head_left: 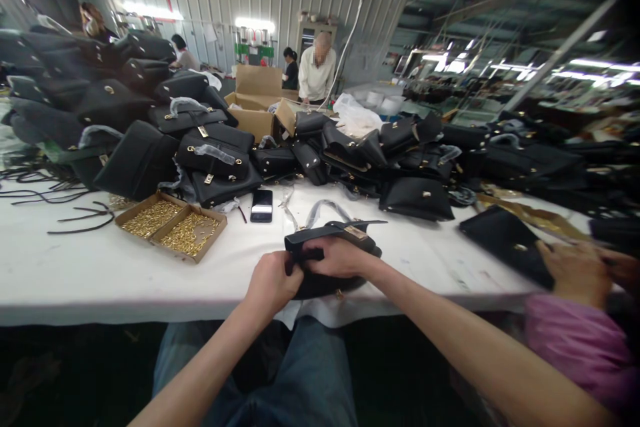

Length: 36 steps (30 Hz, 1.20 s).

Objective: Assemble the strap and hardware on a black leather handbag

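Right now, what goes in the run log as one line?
left hand: grips black handbag | right hand: on its strap | bag: at white table edge | near: phone, box of gold fittings

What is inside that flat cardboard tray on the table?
The cardboard tray has two compartments, both holding small gold-coloured metal parts. Its floor beneath them is covered.

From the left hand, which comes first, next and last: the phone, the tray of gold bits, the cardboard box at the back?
Measured from the left hand:
1. Phone, on the table just beyond it.
2. Tray of gold bits, off to the left.
3. Cardboard box, far back among the bags.
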{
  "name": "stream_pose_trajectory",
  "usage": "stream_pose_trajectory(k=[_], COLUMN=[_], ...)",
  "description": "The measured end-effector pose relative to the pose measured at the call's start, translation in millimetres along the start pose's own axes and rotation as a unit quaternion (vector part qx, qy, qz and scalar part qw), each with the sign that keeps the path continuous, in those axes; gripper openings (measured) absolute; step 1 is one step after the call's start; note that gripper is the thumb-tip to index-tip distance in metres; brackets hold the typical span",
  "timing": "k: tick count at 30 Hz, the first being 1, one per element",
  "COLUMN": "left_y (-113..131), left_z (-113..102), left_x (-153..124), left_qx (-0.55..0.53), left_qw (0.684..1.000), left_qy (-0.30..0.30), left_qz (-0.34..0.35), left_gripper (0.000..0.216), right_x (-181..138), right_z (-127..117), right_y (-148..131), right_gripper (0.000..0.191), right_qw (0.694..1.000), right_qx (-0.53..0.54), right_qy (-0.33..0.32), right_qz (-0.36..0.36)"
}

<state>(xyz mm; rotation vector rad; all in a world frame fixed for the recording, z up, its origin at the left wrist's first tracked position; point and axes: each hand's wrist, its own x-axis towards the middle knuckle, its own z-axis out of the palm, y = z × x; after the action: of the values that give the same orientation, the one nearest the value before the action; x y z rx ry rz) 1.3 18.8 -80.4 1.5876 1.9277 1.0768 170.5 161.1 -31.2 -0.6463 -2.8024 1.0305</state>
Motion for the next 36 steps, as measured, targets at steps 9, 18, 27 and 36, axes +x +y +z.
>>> stream_pose_trajectory(k=[9, 18, 27, 36], left_y=[1.6, 2.4, -4.3, -7.4], left_z=[0.2, -8.8, -0.6, 3.8], left_x=[3.8, 4.3, 5.0, 4.9], left_qx=[-0.015, -0.063, -0.050, -0.067], left_qw=[1.000, 0.997, 0.999, 0.997], left_qy=[0.008, -0.043, -0.016, -0.006], left_qz=[-0.014, -0.017, 0.000, -0.033], left_gripper=[0.019, 0.026, 0.022, 0.021], right_x=[-1.5, 2.8, 0.0, 0.0], right_z=[0.0, 9.0, 4.7, -3.4], right_y=[-1.1, 4.3, -4.5, -1.9], right_gripper=[0.022, 0.018, 0.019, 0.022], right_qw=[1.000, 0.999, 0.999, 0.999], right_qx=[-0.005, -0.004, 0.034, 0.027], right_qy=[0.017, 0.035, 0.019, -0.018], right_qz=[-0.019, -0.019, -0.004, -0.022])
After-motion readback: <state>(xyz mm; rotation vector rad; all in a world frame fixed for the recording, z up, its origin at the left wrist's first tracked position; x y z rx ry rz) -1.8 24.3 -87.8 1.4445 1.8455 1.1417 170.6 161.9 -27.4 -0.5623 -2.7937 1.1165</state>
